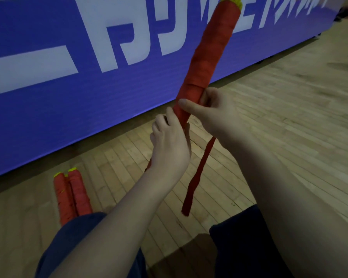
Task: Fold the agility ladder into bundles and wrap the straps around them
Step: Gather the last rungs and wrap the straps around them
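held bundle (207, 57): orange, wrapped along its length, up in the air over the wooden floor (289, 117). it tilts up and to the right, yellow-green ends (232, 0) at the top.

left hand (171, 145): fingers curled round the bundle's lower end, clenched on it.

right hand (213, 111): grasps the bundle just above the left hand, thumb across the front, fingers behind.

strap (197, 177): loose orange tail hangs from below the right hand, free end clear of the floor.

two wrapped bundles (71, 195): on the floor, side by side and touching, close to the edge where the blue board (68, 77) stands. near ends hidden behind dark blue shorts (78, 227).
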### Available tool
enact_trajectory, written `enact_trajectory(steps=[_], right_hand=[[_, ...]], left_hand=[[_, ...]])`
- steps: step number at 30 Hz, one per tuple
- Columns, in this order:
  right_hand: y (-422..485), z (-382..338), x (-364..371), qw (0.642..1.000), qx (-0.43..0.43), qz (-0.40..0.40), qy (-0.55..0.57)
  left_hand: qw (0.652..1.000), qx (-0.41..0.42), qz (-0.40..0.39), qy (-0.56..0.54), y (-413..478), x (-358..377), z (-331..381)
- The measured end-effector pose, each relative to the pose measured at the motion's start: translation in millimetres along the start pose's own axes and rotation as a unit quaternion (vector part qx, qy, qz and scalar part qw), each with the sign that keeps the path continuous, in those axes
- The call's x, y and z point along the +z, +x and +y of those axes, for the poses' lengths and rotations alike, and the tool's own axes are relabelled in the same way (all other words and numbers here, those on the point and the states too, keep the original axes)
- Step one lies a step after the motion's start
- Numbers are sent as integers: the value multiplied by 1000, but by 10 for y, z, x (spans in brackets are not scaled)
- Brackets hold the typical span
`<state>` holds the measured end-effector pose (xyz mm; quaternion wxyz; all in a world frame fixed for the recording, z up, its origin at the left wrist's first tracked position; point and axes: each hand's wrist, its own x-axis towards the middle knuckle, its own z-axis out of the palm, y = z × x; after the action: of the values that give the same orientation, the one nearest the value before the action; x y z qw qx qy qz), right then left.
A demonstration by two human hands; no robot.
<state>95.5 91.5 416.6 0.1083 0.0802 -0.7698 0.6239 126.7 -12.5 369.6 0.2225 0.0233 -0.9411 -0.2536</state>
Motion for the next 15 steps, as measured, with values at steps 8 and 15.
enact_trajectory(steps=[8, 15], right_hand=[[20, 20, -155, 946, 12, -119, 303], [-10, 23, -129, 912, 10, -179, 368]], left_hand=[[811, -71, -143, -563, 242, -403, -80], [726, -106, -356, -579, 169, -396, -117]])
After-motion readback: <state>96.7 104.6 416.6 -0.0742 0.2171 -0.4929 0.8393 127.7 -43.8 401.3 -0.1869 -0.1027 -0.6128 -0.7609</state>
